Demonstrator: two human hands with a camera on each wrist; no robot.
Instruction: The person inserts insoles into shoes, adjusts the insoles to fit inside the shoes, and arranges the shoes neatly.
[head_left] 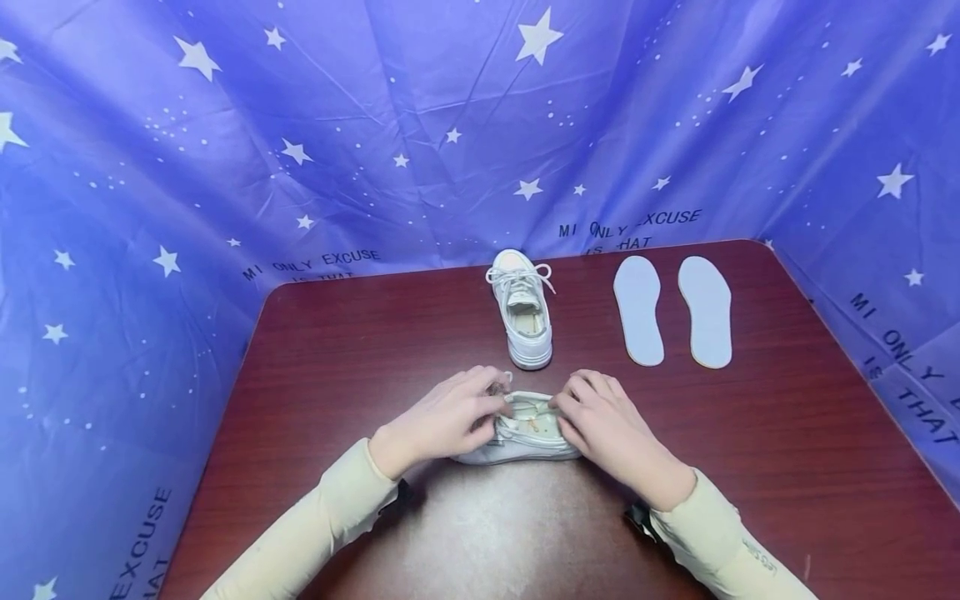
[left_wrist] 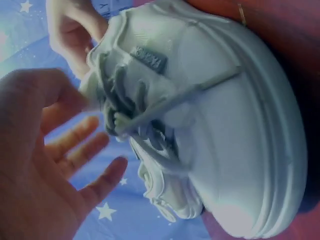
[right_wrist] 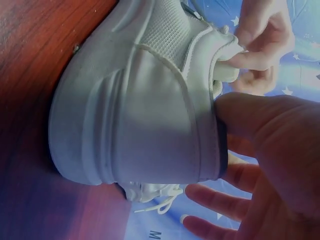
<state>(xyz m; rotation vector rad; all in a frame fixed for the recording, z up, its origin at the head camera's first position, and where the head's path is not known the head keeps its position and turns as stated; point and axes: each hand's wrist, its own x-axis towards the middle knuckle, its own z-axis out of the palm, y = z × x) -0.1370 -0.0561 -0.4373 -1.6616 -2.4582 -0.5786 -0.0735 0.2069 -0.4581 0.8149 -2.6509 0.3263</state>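
Observation:
A white sneaker (head_left: 517, 450) lies along the near middle of the table, its toe to the left and its heel to the right. My left hand (head_left: 461, 412) pinches the edge of its opening by the tongue between thumb and forefinger; the other fingers are spread in the left wrist view. At the heel, my right hand (head_left: 611, 425) has its thumb and forefinger on the collar (right_wrist: 202, 130). Grey-looking laces (left_wrist: 150, 112) are tied over the front. Inside, a pale footbed (head_left: 536, 423) shows. Some fingertips are hidden by the shoe's rim.
Behind stands the matching white sneaker (head_left: 528, 342), toe pointing away, laces tied in a bow. Two white insoles, a left one (head_left: 639, 308) and a right one (head_left: 705, 308), lie flat at the back right of the dark red table (head_left: 337, 350). A blue star-printed curtain (head_left: 420, 100) surrounds the table.

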